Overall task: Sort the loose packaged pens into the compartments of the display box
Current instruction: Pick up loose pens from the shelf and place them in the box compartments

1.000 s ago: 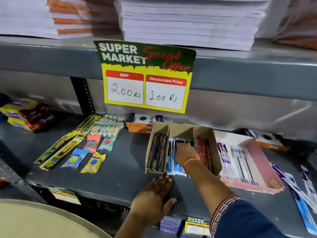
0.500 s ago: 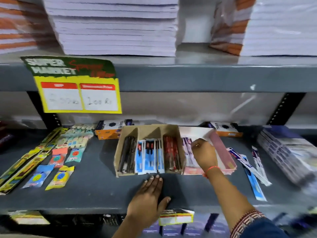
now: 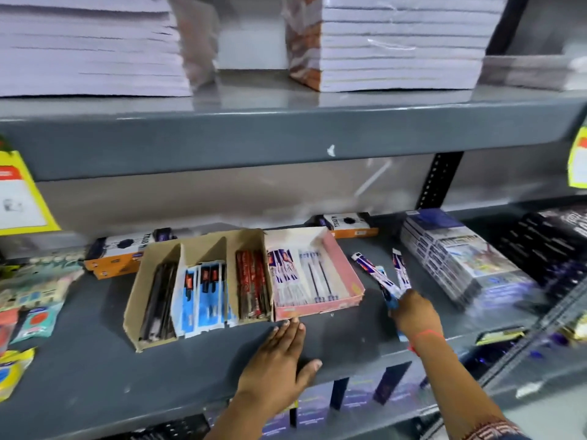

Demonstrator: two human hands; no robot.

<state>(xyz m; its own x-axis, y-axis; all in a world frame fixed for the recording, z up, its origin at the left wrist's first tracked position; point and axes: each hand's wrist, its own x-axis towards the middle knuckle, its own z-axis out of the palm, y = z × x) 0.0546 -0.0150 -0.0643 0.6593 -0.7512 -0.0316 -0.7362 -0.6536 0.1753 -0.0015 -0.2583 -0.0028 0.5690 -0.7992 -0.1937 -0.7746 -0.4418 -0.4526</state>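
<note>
I see right hand (image 3: pixel 413 312) at 4 o'clock, fingers closed on loose packaged pens (image 3: pixel 386 282), display box (image 3: pixel 152 300) at 9 o'clock, left hand (image 3: pixel 279 360) flat on shelf (image 3: pixel 79 369), fingers spread, holding nothing

Bare grey shelf (image 3: pixel 95 360) lies open in front of the cardboard display box (image 3: pixel 152 281), wide enough for a hand to pass. The left hand (image 3: pixel 279 366) lies flat on that strip, fingertips just short of the pink tray (image 3: pixel 346 271), which butts against the box's right side. Right of the tray a narrow lane holds the right hand (image 3: pixel 413 312) and loose pen packets (image 3: pixel 381 277); stacked packs (image 3: pixel 460 258) wall it on the right. The upper shelf (image 3: pixel 286 138) limits headroom.
</note>
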